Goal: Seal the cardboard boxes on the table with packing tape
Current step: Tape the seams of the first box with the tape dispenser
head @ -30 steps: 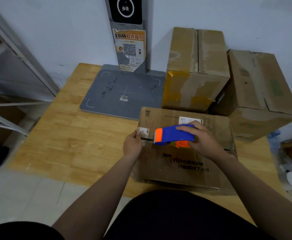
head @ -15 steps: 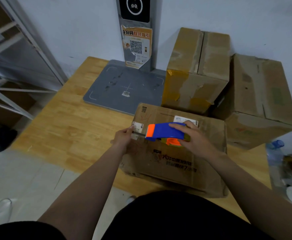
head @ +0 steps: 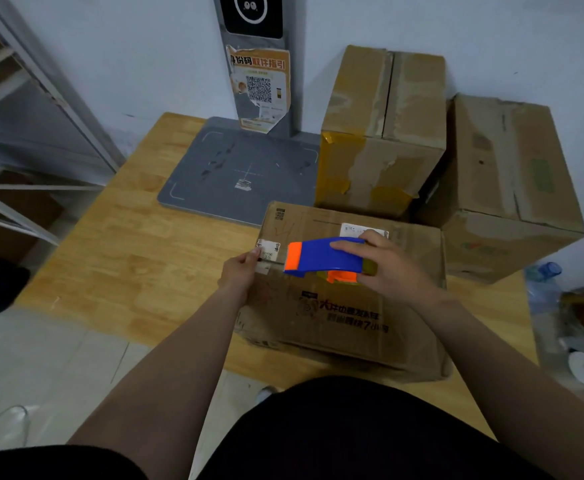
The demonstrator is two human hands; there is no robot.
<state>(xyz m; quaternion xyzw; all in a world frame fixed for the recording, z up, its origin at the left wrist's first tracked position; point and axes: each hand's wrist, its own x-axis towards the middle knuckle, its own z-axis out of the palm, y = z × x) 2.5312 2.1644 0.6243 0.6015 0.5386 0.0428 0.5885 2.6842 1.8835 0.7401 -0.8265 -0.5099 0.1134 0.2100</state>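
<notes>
Tape dispenser (head: 325, 256): blue, orange-tipped. Boxes: brown; nearest box (head: 349, 306) printed in black; rear box (head: 380, 133) patched yellow. Table (head: 138, 244): light wood grain. Scanner pad (head: 235, 171): grey.

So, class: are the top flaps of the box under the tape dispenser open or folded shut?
Folded shut. The box shows a flat top with the tape dispenser over its seam; whether the seam is taped, cannot tell.

Pale blue-white wall (head: 491, 36) across the back, dim and even light on it. A wooden table (head: 138, 258) butts up to it, and a grey base plate (head: 214, 174) lies flat on the tabletop with a grey post (head: 259, 64) rising from it against the wall. Metal shelving (head: 30, 109) stands on the left. Light tiled floor (head: 41, 358) below the table's near edge.
</notes>
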